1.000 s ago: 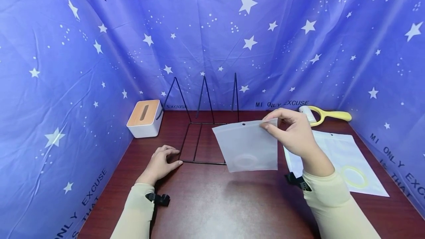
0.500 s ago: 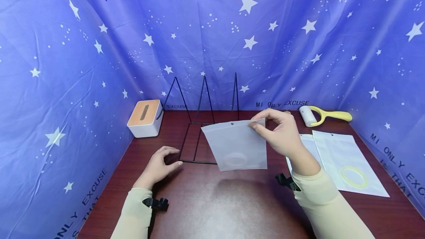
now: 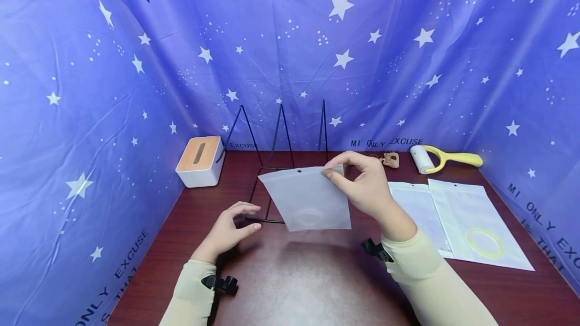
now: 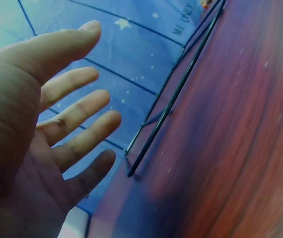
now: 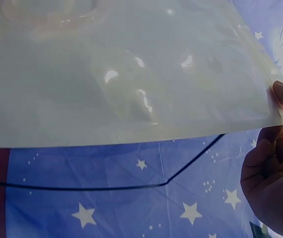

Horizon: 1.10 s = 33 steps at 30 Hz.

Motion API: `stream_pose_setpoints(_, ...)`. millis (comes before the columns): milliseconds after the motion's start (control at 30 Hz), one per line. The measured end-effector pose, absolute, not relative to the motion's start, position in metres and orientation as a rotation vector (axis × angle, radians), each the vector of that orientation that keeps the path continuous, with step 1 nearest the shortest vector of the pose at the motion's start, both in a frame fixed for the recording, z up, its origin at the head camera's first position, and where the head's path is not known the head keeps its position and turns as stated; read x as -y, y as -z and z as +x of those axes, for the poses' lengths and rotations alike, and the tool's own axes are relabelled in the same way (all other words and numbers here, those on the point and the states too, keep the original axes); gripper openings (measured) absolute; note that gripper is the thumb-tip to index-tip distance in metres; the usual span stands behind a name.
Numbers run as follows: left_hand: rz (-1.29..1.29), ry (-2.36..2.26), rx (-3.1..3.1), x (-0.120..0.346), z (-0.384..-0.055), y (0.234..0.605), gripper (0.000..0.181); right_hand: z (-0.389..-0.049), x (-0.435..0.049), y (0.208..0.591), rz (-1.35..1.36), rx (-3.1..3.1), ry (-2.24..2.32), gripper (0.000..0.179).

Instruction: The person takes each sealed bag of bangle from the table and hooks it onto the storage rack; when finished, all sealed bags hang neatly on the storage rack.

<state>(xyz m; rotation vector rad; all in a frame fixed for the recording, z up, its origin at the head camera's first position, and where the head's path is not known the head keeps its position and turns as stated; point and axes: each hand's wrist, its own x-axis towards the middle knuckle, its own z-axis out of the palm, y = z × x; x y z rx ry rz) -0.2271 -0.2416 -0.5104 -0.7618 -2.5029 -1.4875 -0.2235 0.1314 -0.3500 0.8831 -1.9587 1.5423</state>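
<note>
In the head view my right hand (image 3: 362, 185) pinches the upper right corner of a whitish, translucent flat bag (image 3: 308, 200) with a small hole in its top edge. A faint ring shape shows low in the bag, which hangs over the front of a black wire rack (image 3: 281, 107), hiding part of its base. The right wrist view shows thumb and fingers at one end of the bag (image 5: 131, 74). Near the rack's front left corner is my left hand (image 3: 231, 228), fingers loosely extended. In the left wrist view that hand (image 4: 47, 119) holds nothing, beside the rack (image 4: 169, 104).
Two more white bags lie at the right, one (image 3: 480, 215) showing a yellow ring, the other (image 3: 417, 210) partly under it. Behind them are a yellow-handled roller (image 3: 446, 159) and a small brown trinket (image 3: 391, 160). A wood-topped tissue box (image 3: 199, 161) stands at the left.
My right hand has carried the bag leftward across the rack's front, uncovering the brown trinket and more of the lower white bag. The left hand has shifted slightly right.
</note>
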Motion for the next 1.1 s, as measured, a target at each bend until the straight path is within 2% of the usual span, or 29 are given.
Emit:
stream_pose_setpoints(433,-0.877,1.759,2.356,0.21,-0.22,0.507,0.025,-0.224,-0.103,0.352,0.947,1.869,-1.55,0.019)
stream_pose_setpoints(667,-0.84,1.768,2.357,0.195,-0.218,0.509,0.013,-0.222,-0.096,0.354,0.941,1.844,-1.567,0.018)
stream_pose_setpoints(1100,-0.754,1.687,2.341,0.188,-0.214,0.512,0.006,-0.221,-0.092,0.359,0.977,1.878,-1.6,0.017)
